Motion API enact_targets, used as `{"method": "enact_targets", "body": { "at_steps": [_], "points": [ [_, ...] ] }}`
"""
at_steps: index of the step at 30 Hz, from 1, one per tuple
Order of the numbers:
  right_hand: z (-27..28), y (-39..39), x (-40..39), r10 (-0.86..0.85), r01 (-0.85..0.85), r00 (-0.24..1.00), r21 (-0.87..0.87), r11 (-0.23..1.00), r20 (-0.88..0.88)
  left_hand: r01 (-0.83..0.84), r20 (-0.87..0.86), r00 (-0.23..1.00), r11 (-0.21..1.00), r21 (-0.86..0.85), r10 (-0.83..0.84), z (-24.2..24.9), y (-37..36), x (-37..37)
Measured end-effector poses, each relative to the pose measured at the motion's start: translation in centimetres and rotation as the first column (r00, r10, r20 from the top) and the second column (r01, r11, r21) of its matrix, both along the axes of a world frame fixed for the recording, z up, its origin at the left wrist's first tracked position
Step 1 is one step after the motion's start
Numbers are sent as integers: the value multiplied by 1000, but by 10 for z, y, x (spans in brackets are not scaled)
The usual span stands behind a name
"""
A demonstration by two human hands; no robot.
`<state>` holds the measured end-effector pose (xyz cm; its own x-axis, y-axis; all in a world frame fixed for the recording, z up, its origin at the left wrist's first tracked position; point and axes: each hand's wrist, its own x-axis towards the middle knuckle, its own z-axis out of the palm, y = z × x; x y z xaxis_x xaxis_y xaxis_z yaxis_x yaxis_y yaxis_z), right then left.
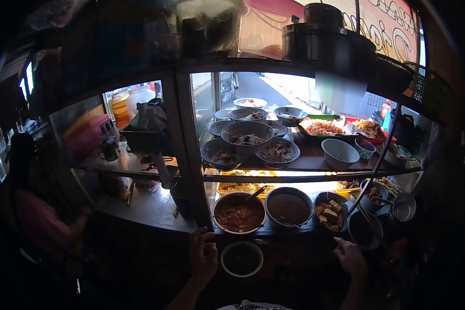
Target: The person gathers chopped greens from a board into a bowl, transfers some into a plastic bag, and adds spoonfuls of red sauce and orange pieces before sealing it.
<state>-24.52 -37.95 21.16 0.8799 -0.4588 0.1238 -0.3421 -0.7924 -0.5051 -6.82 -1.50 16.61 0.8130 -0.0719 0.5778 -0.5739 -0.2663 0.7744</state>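
Observation:
My left hand (203,256) is raised at the counter's front edge, its fingers loosely bent and apart with nothing visible in them. Just right of it is a small white bowl (242,259) with dark green contents. Behind that bowl stand a bowl of red, saucy food (239,213) with a spoon in it and a bowl of brown sauce (289,208). My right hand (351,257) shows a stretched forefinger and appears to hold nothing. It is nearest to a bowl of fried tofu-like pieces (330,213) and a dark bowl (365,229) with utensil handles across it.
Several filled bowls, among them a stacked noodle bowl (247,135), occupy the glass case's upper shelf. A white bowl (340,153) and a tray of chopped orange food (323,127) are farther right. A ladle (403,207) juts out at right. Another person (41,212) is at left.

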Motion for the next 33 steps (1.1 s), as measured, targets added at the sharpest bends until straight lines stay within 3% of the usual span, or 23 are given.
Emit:
{"method": "enact_targets", "body": {
  "at_steps": [1, 5, 11, 13, 16, 22, 28, 33],
  "points": [
    [-2, -5, -2, 104, -120, 989, -160, 980, -106, -5, -10, 1000, 1000, -16, 4, 3, -1, -3],
    [10, -4, 4, 193, -193, 980, -6, 981, -55, -7, 17, 1000, 998, -57, 8, 4, -11, -8],
    [15, -12, -7, 282, -281, 959, 46, 959, -25, 36, 121, 992, 998, -48, -30, 26, -48, 1],
    [10, -24, -16, 327, -330, 941, 15, 944, 80, 27, 224, 974, 1000, -5, -25, 35, -66, 7],
    [21, -46, -31, 278, -292, 955, 155, 944, 107, -43, 329, 944, 997, 71, 17, 59, -100, -4],
    [44, -125, -41, 261, -282, 864, -16, 959, 430, -63, 396, 915, 997, -47, 77, 86, -176, -8],
    [97, -186, -40, 362, -352, 768, -123, 928, 528, -135, 499, 853, 988, -73, 153, 113, -232, -17],
    [122, -209, -39, 485, -448, 715, -202, 871, 503, -165, 499, 843, 980, -112, 200, 128, -256, -29]
  ]
}}
